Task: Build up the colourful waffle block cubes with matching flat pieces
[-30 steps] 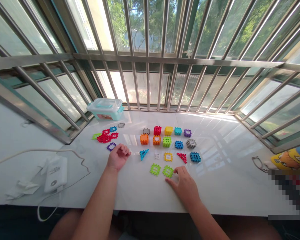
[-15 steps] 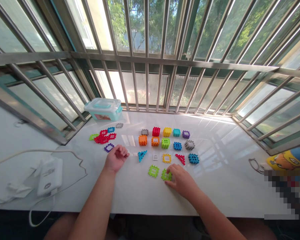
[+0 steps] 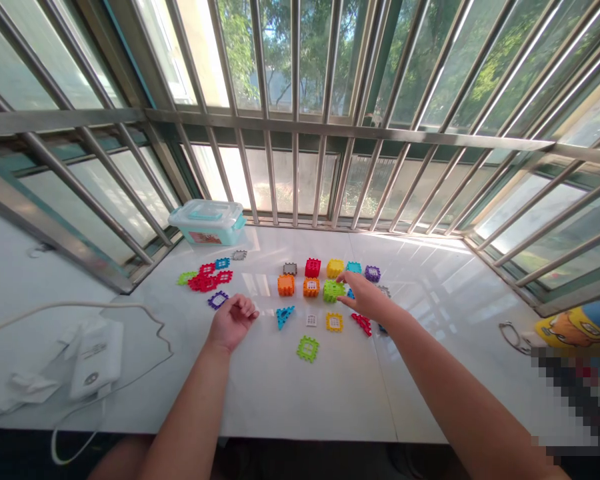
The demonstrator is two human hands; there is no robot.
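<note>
My right hand [image 3: 367, 300] reaches forward over the white ledge [image 3: 430, 347] to a green cube [image 3: 332, 291] in the rows of coloured blocks, its fingertips pinched on a green tile held against that cube. Around it stand orange cubes [image 3: 286, 285], a red cube [image 3: 313, 268], a yellow cube [image 3: 335, 268] and a purple cube [image 3: 373, 273]. A second green tile [image 3: 307, 348] lies flat nearer to me. Left of a blue triangle [image 3: 285, 316], my left hand [image 3: 233, 321] rests on the ledge, fingers loosely curled with nothing in them.
A loose heap of red, green and blue tiles [image 3: 203, 280] lies at the left, with a lidded teal box [image 3: 207, 222] behind it. A white adapter [image 3: 95, 358] with its cable sits far left. Window bars [image 3: 295, 167] close off the back. A metal ring [image 3: 513, 335] lies at the right.
My right hand picked a green tile off the near ledge and carried it forward to the green cube. One green tile is left there. The left hand barely moved.
</note>
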